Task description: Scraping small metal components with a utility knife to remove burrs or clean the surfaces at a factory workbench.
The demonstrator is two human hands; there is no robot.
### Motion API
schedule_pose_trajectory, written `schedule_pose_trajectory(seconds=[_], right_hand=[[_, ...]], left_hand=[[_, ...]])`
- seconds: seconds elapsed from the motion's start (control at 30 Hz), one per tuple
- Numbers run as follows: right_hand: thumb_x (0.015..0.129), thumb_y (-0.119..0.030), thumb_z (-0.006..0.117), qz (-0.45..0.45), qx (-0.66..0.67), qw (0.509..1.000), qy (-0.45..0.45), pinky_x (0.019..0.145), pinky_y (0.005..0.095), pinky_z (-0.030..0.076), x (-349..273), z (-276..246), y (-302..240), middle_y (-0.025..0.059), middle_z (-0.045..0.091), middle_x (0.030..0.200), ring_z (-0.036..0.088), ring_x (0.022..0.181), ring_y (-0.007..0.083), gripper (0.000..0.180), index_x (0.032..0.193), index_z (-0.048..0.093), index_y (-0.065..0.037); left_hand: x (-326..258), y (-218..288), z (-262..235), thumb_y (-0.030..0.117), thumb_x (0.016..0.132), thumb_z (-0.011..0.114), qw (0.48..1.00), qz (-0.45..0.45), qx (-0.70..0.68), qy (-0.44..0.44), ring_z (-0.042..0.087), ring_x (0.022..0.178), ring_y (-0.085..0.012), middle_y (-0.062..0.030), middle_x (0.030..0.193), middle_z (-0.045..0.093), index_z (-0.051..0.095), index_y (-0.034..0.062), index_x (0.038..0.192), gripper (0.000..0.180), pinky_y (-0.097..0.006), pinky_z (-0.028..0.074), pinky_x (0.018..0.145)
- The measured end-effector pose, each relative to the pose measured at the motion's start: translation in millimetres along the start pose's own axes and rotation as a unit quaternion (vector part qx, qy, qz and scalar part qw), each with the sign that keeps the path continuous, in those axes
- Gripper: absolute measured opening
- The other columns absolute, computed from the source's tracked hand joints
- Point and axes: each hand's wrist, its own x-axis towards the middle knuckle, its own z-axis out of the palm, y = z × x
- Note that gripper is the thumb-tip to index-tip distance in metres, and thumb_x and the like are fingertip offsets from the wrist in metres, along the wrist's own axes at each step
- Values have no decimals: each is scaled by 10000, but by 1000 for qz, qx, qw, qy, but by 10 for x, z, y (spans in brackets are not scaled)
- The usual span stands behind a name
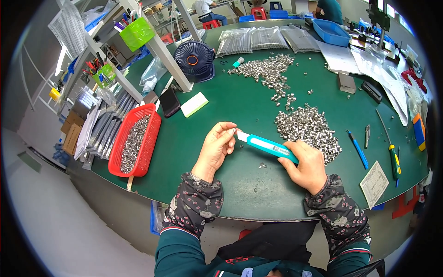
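My right hand [307, 165] is wrapped round the handle of a teal utility knife [267, 145], its blade pointing left. The blade tip reaches the fingertips of my left hand [217, 145], which are pinched on a small metal ring [234, 130], mostly covered by the fingers. Just beyond my right hand lies a heap of short silvery metal rings [307, 127]. A looser pile of similar pieces [265, 70] spreads farther back on the green table [221, 99]. A few tiny bits [262, 165] rest on the tabletop between my forearms.
To the left stands a red basket [154, 134] of small metal parts, near a phone [170, 102], a white-and-green box [194, 105] and a fan [194, 60]. At right lie a blue pen-like tool [357, 150], a screwdriver [395, 161] and a paper slip [374, 184]. Bagged tubes [267, 38] line the back.
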Motion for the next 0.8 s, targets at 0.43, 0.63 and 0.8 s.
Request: schedule_pose_trajectory(seconds=[0.43,0.63,0.8], right_hand=[[693,-196,650,-14,4,1000,6,504,364,425,5,18,33,92,523,680,544,575,283,252,885,574,-52],[689,-197,656,-25,16,1000,5,494,368,420,-1,31,36,92,524,677,542,571,281,263,890,567,-53],[689,-183,657,-27,13,1000,4,485,370,416,-9,25,37,90,520,671,537,563,279,259,895,564,-56]], left_hand=[[4,-21,-15,212,892,481,1000,-11,7,0,431,552,-41,5,708,500,552,31,928,198,-161,342,427],[-19,-6,10,238,888,489,1000,-22,7,10,401,516,-35,18,649,476,560,32,882,219,-160,327,409],[-11,-37,-5,249,879,506,1000,-24,13,5,395,503,-33,23,620,463,553,35,842,222,-159,311,391]])
